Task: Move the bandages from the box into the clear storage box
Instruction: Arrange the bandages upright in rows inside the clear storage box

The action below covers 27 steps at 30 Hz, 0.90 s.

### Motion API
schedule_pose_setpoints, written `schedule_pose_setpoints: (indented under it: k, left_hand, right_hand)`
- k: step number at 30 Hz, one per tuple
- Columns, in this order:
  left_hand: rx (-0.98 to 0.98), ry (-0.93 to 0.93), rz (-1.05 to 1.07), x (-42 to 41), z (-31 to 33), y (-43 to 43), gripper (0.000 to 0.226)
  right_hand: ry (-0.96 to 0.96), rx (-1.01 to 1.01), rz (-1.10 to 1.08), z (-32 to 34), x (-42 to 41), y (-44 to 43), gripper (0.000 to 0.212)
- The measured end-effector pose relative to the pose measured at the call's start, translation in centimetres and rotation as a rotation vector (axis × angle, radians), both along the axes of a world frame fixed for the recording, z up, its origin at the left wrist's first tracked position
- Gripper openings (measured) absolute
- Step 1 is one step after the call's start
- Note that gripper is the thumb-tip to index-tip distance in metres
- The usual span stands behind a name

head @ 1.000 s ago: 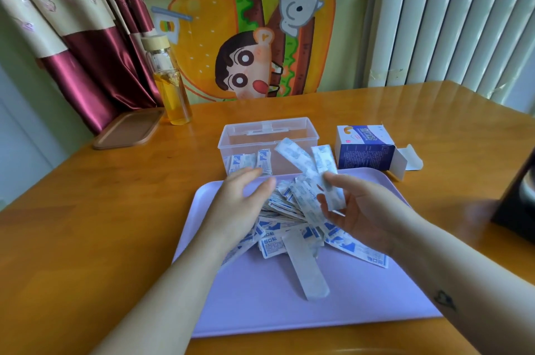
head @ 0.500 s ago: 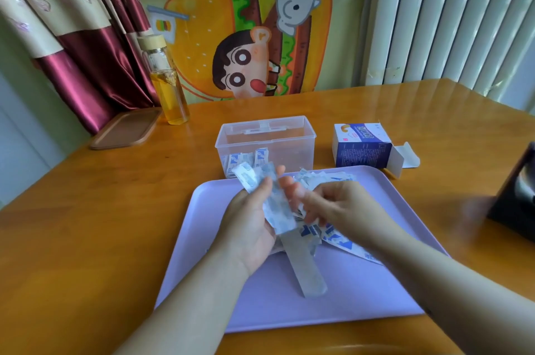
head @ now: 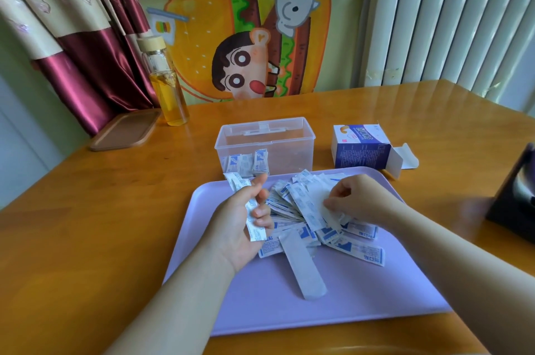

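Left hand (head: pixel 246 218) is curled round a small stack of bandages (head: pixel 254 231): thin white paper wrappers with blue print, one end poking out above the thumb. Right hand (head: pixel 362 201) is down on the pile (head: pixel 301 209), fingertips pinched on a white wrapper. That pile is a loose heap fanned across the far half of the purple tray (head: pixel 362 296), with one long white strip (head: pixel 304 267) lying nearer. Behind the tray, the clear storage box (head: pixel 265 143) stands open, a few bandages upright at its front left. The blue-and-white box (head: pixel 362 149) sits to its right on the table (head: pixel 86 238), flap open.
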<state>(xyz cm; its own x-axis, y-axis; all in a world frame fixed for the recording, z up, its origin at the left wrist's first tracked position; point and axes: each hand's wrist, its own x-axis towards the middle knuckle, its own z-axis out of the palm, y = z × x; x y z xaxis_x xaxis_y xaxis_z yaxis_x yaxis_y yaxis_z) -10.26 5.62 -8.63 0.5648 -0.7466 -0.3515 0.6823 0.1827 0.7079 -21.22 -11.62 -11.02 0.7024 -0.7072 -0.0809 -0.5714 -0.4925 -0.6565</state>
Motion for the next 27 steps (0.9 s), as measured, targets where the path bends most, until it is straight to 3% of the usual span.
schedule_pose_setpoints:
  k: [5,9,14,19,27]
  left_hand:
    - [0.008,0.002,0.001,0.2,-0.2,-0.1,0.016]
    - [0.004,0.01,-0.03,0.0,-0.5,-0.3,0.015]
    - [0.022,0.018,-0.031,0.0,-0.5,-0.2,0.015]
    - [0.033,0.017,-0.026,0.1,-0.4,0.0,0.015]
    - [0.029,0.008,-0.048,-0.5,0.0,-0.5,0.017]
  right_hand:
    - [0.072,-0.056,-0.004,-0.4,0.1,0.6,0.041]
    - [0.129,-0.111,0.042,-0.6,0.5,0.6,0.037]
    - [0.077,-0.023,0.038,0.6,-0.3,0.2,0.048]
    - [0.015,0.076,-0.016,1.1,-1.5,-0.7,0.031]
    - [-0.134,0.115,-0.053,2.6,-2.7,-1.7,0.025]
